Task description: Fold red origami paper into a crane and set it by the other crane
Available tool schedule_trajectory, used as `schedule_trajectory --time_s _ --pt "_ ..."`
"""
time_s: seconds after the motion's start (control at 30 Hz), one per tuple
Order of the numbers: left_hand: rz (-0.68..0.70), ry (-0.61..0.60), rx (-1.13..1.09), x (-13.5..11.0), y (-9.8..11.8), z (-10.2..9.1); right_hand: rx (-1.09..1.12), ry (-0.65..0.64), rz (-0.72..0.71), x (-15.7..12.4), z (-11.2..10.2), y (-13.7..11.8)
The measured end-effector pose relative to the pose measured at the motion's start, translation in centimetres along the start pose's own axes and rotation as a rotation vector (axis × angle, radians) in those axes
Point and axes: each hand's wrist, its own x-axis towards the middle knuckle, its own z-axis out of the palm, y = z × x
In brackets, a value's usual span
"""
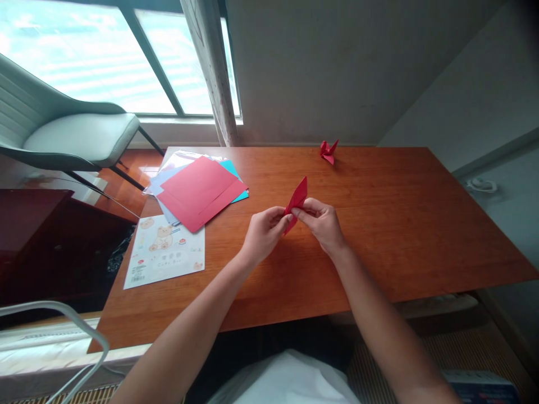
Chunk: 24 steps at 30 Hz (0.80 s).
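Note:
A piece of folded red paper (299,193) is held up over the middle of the table, its pointed end tilted up and away from me. My left hand (266,231) pinches its left side between thumb and fingers. On the other side, my right hand (320,223) grips it in a pinch, the two thumbs close together. The lower tip of the paper shows just beneath my fingers, while the creases between them are hidden. Farther back on the table stands a finished-looking red paper crane (328,151).
On the left of the wooden table (404,224) lies a pile of coloured paper with a red sheet (202,191) on top and a blue sheet (238,193) below. A white sheet with bear prints (164,252) lies nearer me. A chair (80,137) stands by the window.

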Motion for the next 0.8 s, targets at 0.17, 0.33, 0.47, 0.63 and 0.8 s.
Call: schedule_trajectory --time_s 0.17,0.33,0.47,0.63,0.8 --pt "-0.130 -0.084 -0.119 0.0 0.1 -0.2 -0.042 -0.020 -0.025 -0.3 0.0 -0.5" --pt "-0.194 -0.126 -0.201 -0.1 0.0 -0.2 -0.003 -0.029 0.012 -0.4 -0.1 -1.0" --pt "-0.207 -0.133 -0.162 -0.2 -0.2 0.1 0.077 -0.047 0.066 -0.4 -0.1 -1.0" --pt "-0.246 -0.141 -0.215 -0.4 -0.2 0.3 0.069 -0.043 0.011 -0.5 0.2 -1.2" --pt "-0.284 -0.128 -0.267 -0.4 -0.1 0.1 -0.090 -0.097 -0.127 -0.7 0.1 -1.1"
